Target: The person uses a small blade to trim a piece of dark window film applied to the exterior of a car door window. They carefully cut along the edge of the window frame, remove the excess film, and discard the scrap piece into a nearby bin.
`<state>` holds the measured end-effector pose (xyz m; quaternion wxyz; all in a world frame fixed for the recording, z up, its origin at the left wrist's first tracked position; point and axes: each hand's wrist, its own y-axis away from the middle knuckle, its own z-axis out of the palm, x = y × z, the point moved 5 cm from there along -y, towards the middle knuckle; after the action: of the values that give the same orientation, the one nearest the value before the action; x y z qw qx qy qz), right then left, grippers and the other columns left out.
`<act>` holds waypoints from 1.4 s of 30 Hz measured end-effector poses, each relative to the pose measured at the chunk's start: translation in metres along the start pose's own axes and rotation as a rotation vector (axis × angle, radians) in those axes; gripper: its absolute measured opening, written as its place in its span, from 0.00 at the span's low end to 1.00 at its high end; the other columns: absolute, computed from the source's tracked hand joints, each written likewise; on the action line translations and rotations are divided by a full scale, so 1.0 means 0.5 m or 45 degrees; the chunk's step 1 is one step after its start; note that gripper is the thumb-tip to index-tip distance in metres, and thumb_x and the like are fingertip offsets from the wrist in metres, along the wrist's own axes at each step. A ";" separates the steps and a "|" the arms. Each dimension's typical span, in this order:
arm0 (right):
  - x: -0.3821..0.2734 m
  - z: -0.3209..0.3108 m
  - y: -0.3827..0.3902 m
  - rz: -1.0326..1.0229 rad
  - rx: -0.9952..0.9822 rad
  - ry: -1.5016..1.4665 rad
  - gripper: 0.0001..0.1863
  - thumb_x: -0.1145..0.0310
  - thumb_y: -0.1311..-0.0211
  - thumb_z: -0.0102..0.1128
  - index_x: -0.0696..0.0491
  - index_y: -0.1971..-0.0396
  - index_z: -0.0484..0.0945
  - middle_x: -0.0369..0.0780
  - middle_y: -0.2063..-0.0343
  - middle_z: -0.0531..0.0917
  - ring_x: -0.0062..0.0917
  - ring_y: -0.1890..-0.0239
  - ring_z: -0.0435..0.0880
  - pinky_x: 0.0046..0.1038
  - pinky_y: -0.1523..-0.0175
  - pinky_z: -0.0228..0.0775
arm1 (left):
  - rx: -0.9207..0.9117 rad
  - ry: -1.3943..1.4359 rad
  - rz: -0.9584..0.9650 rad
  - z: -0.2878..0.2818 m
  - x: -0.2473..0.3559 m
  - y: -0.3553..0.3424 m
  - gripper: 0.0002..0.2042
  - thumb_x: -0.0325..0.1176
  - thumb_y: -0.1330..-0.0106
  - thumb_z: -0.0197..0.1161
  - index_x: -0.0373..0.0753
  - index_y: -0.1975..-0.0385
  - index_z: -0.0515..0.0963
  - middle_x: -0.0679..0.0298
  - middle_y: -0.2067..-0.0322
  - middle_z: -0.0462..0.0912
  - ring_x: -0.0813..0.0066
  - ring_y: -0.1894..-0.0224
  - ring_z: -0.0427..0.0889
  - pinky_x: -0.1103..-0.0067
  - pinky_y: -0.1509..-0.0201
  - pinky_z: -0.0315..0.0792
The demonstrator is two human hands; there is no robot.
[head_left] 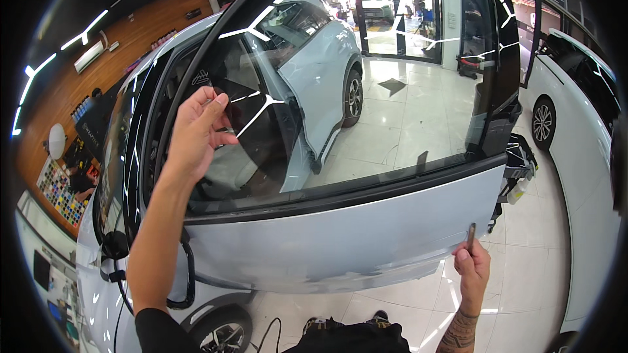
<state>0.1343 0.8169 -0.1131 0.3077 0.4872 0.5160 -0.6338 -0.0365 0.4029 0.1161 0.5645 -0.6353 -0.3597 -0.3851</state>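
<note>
In front of me stands an open pale blue-grey car door (340, 235) with its window glass (392, 131) raised. My left hand (199, 127) is up before the front part of the glass, thumb and fingers curled together. Whatever they may pinch is too small or too clear to make out. Low at the right, my right hand (472, 265) grips a short, slim brownish tool (471, 235), upright, beside the door's rear end. A ragged, film-like edge (392, 276) runs along the bottom of the door panel.
The car's rear body (320, 65) shows through the glass. A white car (582, 131) is parked on the right, and a dark cart (518, 167) with bottles stands behind the door. A black cable (269, 333) lies on the tiled floor. Colour swatches (60, 189) are at far left.
</note>
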 end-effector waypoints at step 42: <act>-0.317 0.719 -0.346 -1.110 0.010 1.071 0.32 0.56 0.57 0.78 0.58 0.58 0.70 0.44 0.71 0.80 0.33 0.77 0.76 0.31 0.69 0.69 | 0.901 -1.147 0.822 -0.050 -0.252 0.097 0.21 0.27 0.48 0.68 0.42 0.51 0.78 0.63 0.46 0.72 0.60 0.45 0.66 0.68 0.45 0.59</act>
<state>-0.0745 0.5042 0.0938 -0.2125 0.4409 0.7431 -0.4562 -0.0515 0.3705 -0.0166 0.6207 -0.5863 -0.4573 0.2488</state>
